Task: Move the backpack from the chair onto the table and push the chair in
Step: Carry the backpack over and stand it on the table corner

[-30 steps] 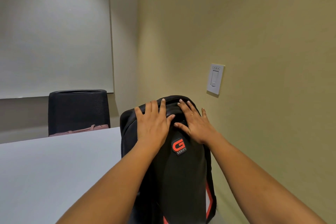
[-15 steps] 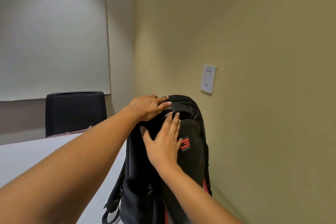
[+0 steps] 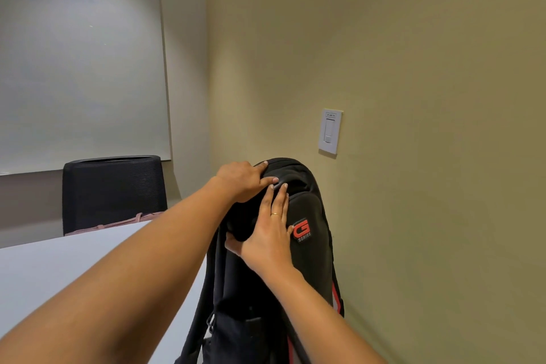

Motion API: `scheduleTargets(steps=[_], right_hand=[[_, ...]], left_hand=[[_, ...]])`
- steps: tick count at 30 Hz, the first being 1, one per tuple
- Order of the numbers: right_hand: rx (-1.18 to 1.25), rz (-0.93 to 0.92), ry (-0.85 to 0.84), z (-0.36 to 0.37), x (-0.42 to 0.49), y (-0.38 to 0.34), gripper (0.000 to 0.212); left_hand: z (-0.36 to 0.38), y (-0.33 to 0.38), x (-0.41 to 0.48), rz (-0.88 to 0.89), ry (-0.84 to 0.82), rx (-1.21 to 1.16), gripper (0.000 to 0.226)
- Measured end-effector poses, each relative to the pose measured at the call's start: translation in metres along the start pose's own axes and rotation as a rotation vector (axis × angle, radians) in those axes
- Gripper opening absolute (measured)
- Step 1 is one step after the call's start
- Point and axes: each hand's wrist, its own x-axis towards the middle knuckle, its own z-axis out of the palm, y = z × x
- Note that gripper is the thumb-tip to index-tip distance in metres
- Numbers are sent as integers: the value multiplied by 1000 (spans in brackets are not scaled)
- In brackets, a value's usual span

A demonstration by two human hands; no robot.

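Since a second ago, your left hand has slid to the crown of the backpack and your right hand has dropped just below it onto the front panel. Both lie flat, fingers straight, gripping nothing. The backpack stands upright under them, its base hidden, with the table left of your left hand. Let go carelessly and it may topple past your right hand, since nothing holds it.
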Motion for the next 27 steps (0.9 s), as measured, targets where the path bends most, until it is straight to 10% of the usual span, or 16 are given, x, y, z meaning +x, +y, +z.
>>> scheduleTargets(steps=[11,21,27], right_hand=[[-111,-139,0,-97,5,100,99],[-35,32,172,-120,-18,139,81],[50,62,75,-102,-31,123,92]], left_hand=[[5,68,17,-76,116,74,77],[42,104,25,12,106,-740,56],[50,110,11,-19,228,-830,55]])
